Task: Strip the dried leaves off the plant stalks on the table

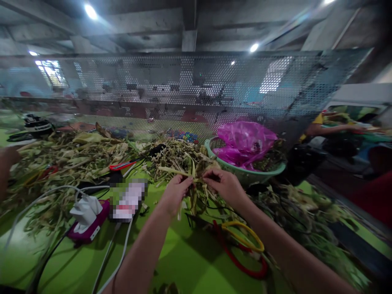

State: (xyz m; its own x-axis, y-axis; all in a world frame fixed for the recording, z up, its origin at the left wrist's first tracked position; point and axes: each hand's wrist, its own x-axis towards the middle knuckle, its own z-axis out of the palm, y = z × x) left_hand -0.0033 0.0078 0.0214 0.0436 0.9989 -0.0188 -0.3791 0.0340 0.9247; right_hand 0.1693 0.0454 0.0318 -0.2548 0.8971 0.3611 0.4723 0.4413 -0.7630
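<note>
Both my hands meet over the middle of the green table [183,253]. My left hand [177,192] pinches a pale dried plant stalk [171,170] between thumb and fingers; leaf strips hang below it. Just to the right, my right hand [222,183] has its fingertips closed on the same plant piece. Behind my hands lies a heap of dry plant scraps [165,155]. Scissors with red and yellow handles [245,234] rest on the table below my right hand, partly hidden by the forearm.
A green basket [245,175] holds a pink plastic bag [245,141]. At left are a phone [128,200], a purple power strip [88,228] with white plugs, cables and a red cutter [121,165]. A perforated metal screen [153,85] stands behind. Another person's hand [7,159] shows at far left.
</note>
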